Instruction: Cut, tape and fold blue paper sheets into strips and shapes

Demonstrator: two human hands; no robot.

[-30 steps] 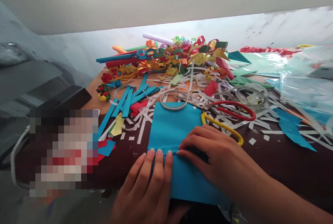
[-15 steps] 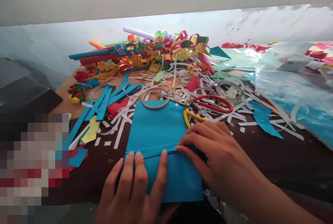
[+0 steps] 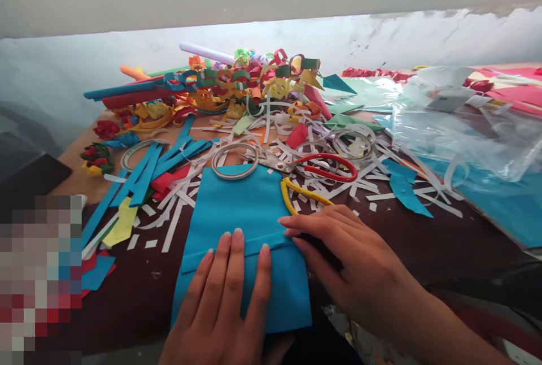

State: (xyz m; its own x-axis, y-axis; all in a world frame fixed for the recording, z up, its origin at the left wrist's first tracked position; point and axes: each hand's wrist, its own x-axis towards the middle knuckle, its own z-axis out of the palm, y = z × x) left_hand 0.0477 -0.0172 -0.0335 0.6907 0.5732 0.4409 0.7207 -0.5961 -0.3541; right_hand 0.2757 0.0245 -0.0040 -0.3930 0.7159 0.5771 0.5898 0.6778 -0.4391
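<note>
Bare dark tabletop (image 3: 444,240) lies right of the blue sheet (image 3: 237,207): open passage there. Far edge of sheet blocked by tape ring (image 3: 235,160) and scissors (image 3: 315,176). Left side cluttered with blue strips (image 3: 144,176) and white paper scraps (image 3: 173,224). Far right taken by plastic bag (image 3: 457,139). Far centre: heap of paper chains (image 3: 237,85).

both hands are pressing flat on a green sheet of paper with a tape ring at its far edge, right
Not quite: the sheet is blue, not green. The head view shows the left hand and right hand pressing flat on the blue paper sheet, with the tape ring at its far edge.
</note>
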